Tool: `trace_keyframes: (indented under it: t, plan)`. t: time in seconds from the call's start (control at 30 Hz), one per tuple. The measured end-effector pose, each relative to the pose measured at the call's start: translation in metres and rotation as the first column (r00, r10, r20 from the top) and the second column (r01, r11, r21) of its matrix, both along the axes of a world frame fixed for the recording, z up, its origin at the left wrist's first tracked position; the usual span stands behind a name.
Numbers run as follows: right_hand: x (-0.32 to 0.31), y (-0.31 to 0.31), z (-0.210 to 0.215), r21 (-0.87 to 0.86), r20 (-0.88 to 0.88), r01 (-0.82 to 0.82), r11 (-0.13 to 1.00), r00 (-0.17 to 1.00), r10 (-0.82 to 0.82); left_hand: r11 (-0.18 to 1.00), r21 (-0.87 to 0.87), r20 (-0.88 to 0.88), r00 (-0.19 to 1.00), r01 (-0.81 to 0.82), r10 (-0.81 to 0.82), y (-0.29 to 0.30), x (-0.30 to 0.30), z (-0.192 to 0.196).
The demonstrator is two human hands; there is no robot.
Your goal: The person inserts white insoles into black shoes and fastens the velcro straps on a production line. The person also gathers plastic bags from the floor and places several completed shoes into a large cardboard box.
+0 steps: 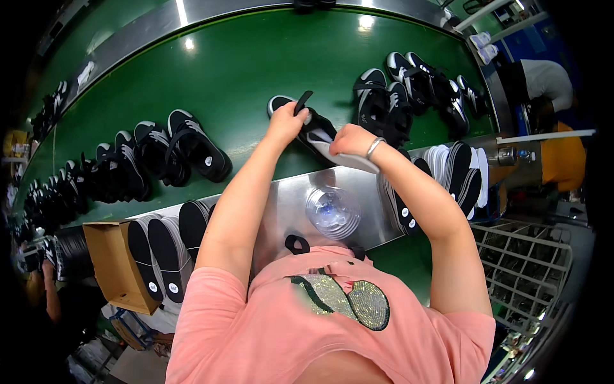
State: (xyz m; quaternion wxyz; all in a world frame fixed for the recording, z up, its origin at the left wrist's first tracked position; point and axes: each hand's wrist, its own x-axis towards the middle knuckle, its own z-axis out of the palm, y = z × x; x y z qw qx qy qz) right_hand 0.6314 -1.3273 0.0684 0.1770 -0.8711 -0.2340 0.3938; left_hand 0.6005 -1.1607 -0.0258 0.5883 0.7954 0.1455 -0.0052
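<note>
A black shoe with a white sole (313, 128) lies on the green conveyor belt (256, 64) just ahead of me. My left hand (286, 123) grips its black tongue or strap at the heel end and pulls it up. My right hand (350, 139), with a silver bracelet on the wrist, holds a white insole (348, 160) whose front end goes into the shoe's opening.
More black-and-white shoes (160, 150) line the belt to the left and at the right (416, 89). Stacks of insoles stand on the steel ledge (288, 192), in a cardboard box (112, 269) and at the right (457, 169). A clear plastic bottle (332, 211) stands on the ledge. Another person (543, 80) works at far right.
</note>
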Motion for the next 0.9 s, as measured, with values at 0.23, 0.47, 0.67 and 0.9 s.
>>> trace_keyframes:
  t: [0.23, 0.47, 0.67, 0.9]
  plan:
    - [-0.013, 0.028, -0.035, -0.295, 0.536, -0.224, 0.929, 0.766, 0.355, 0.989, 0.057, 0.037, 0.991, -0.133, 0.131, -0.013, 0.003, 0.002]
    - [-0.012, 0.011, 0.025, -0.485, 0.284, -0.329, 0.81, 0.817, 0.502, 0.964, 0.111, 0.003, 0.97, -0.241, 0.242, -0.021, -0.003, 0.005]
    - [-0.006, 0.036, -0.053, -0.306, 0.493, -0.33, 0.893, 0.747, 0.446, 0.956, 0.008, 0.077, 0.953, -0.293, 0.292, -0.018, -0.002, -0.007]
    - [0.016, 0.053, -0.065, -0.494, 0.072, -0.522, 0.695, 0.772, 0.631, 0.963, -0.148, 0.012, 0.973, -0.227, 0.231, -0.012, -0.004, -0.008]
